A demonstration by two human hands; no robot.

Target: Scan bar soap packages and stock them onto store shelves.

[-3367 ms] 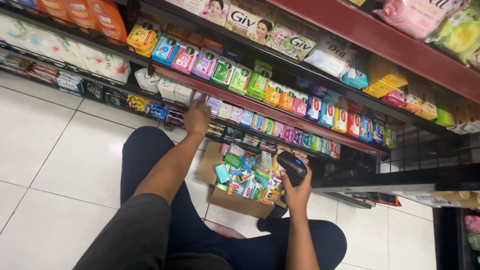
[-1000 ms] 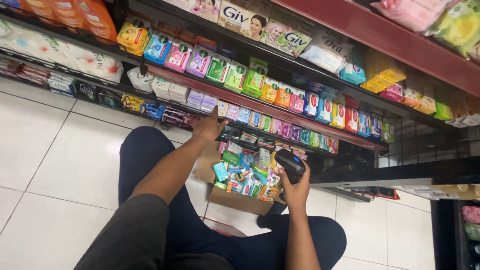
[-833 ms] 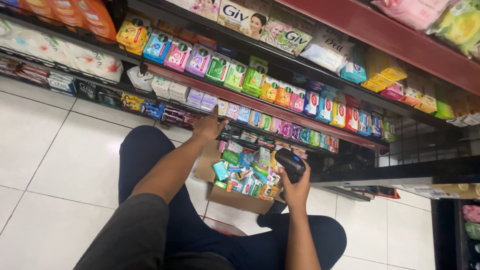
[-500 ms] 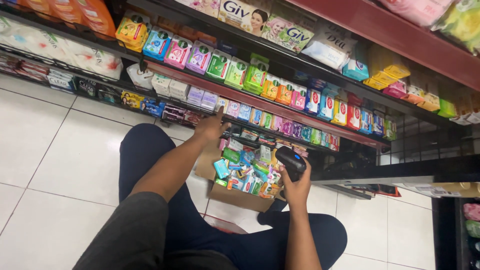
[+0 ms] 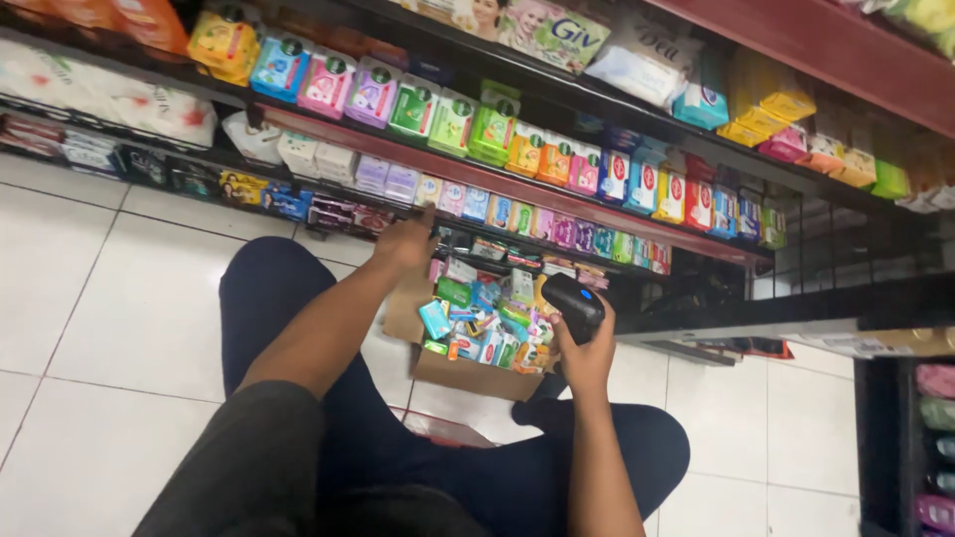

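Note:
I am squatting on a tiled floor in front of shop shelves. My left hand [image 5: 406,242] reaches to the low shelf, fingers on the small soap boxes [image 5: 453,199] in its front row; whether it holds one is hidden. My right hand [image 5: 585,350] grips a black handheld scanner [image 5: 573,304] above the right side of an open cardboard box [image 5: 468,375]. The box sits on the floor between my knees and is full of several small colourful soap packs [image 5: 484,318].
Red-edged shelves [image 5: 557,194] run across the view, stocked with rows of coloured soap boxes and packets. White packets [image 5: 119,99] lie at the far left. A darker rack [image 5: 895,438] stands at the right. White floor tiles [image 5: 109,298] spread to the left.
My left hand has dropped from the shelf edge higher up to the lower row near the box. The right hand with the scanner has stayed over the box.

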